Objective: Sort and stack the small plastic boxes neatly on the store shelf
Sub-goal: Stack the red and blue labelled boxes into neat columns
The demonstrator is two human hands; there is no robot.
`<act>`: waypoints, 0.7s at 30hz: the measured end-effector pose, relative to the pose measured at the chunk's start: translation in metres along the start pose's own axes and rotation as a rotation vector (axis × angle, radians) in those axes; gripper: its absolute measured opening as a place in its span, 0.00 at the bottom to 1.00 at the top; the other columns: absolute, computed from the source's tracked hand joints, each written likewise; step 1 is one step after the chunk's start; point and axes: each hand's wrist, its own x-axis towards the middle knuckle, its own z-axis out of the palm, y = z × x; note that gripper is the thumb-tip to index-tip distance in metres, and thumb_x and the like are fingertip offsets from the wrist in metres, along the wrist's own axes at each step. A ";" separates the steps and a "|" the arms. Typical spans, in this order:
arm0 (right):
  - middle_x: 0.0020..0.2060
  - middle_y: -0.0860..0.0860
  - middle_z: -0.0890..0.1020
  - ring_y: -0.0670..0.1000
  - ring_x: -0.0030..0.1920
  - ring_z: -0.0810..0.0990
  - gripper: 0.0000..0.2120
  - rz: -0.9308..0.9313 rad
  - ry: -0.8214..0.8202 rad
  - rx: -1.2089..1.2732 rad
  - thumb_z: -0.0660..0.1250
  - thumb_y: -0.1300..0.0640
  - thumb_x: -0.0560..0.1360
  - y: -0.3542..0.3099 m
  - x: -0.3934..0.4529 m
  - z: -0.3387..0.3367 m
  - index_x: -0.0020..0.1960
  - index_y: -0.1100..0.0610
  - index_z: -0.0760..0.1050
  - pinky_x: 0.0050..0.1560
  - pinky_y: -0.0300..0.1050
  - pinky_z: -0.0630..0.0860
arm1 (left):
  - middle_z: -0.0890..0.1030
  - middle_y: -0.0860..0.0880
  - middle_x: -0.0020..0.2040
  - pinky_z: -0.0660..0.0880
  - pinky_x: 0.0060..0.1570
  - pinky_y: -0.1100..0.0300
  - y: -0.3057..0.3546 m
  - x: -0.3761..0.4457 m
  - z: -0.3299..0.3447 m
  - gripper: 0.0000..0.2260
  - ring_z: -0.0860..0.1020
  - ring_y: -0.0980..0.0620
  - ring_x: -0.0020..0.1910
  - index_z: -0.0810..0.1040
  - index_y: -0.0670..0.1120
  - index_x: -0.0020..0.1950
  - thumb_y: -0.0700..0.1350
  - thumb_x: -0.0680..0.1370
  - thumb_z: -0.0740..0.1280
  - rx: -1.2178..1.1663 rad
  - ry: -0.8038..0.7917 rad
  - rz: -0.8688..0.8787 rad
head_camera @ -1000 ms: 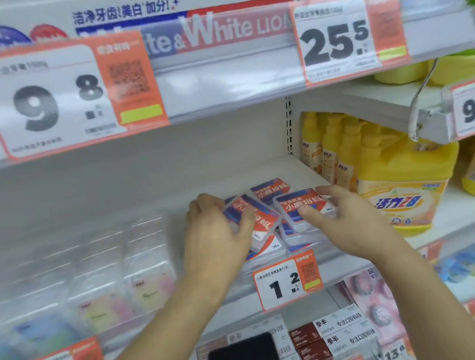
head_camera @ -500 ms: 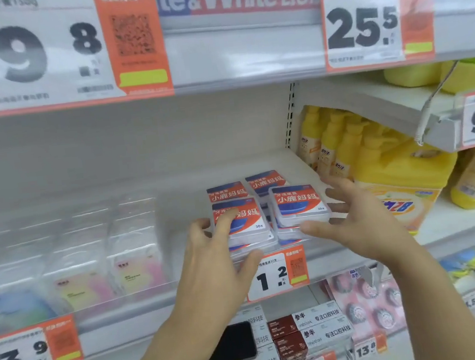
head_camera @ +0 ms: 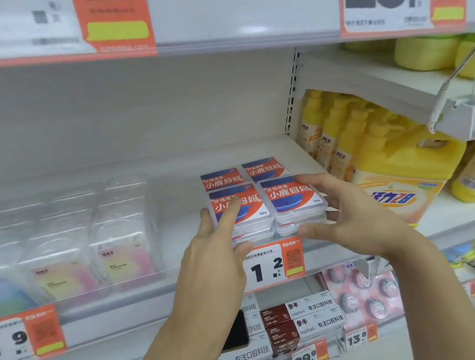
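Note:
Small clear plastic boxes with red and blue labels stand in a two-by-two block on the white shelf [head_camera: 181,212]. Behind are the back-left stack [head_camera: 221,178] and the back-right stack [head_camera: 263,169]. My left hand [head_camera: 217,252] clasps the front-left stack [head_camera: 248,211], forefinger lying across the top label and thumb against the stack's front. On the front-right stack [head_camera: 290,196], my right hand [head_camera: 351,214] has its fingers along the right edge and its thumb at the lower front. Both front stacks rest on the shelf and touch each other.
Clear packs of pastel items [head_camera: 122,236] fill the shelf to the left behind a transparent lip. Yellow detergent jugs [head_camera: 399,168] crowd the right bay. A price tag reading 1.2 [head_camera: 272,267] hangs below the boxes. The upper shelf rail [head_camera: 242,18] hangs overhead. Lower down sit boxed goods [head_camera: 301,319].
The front boxes went from skewed to squared stacks. Both hands drew back, then closed in on the two front stacks. The view has moved closer to the shelf.

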 end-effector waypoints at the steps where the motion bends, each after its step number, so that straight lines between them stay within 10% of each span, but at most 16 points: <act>1: 0.57 0.41 0.82 0.41 0.57 0.81 0.37 -0.004 0.009 -0.007 0.80 0.60 0.66 0.000 -0.001 0.001 0.69 0.45 0.69 0.57 0.41 0.77 | 0.65 0.52 0.75 0.75 0.55 0.58 0.001 0.000 -0.001 0.29 0.75 0.52 0.60 0.55 0.63 0.76 0.49 0.80 0.64 0.042 -0.002 0.003; 10: 0.53 0.41 0.85 0.40 0.54 0.83 0.37 -0.013 0.003 -0.005 0.82 0.57 0.63 -0.005 -0.009 -0.005 0.69 0.49 0.73 0.59 0.45 0.79 | 0.71 0.55 0.70 0.63 0.54 0.73 0.001 -0.002 -0.006 0.27 0.70 0.59 0.48 0.60 0.64 0.75 0.48 0.79 0.66 -0.018 -0.014 -0.021; 21: 0.54 0.43 0.84 0.46 0.53 0.83 0.37 -0.026 0.064 0.034 0.78 0.44 0.58 -0.001 -0.005 -0.003 0.67 0.45 0.77 0.55 0.49 0.81 | 0.75 0.53 0.64 0.75 0.47 0.62 -0.001 -0.010 0.003 0.23 0.76 0.54 0.56 0.60 0.61 0.76 0.54 0.81 0.59 -0.003 0.058 -0.009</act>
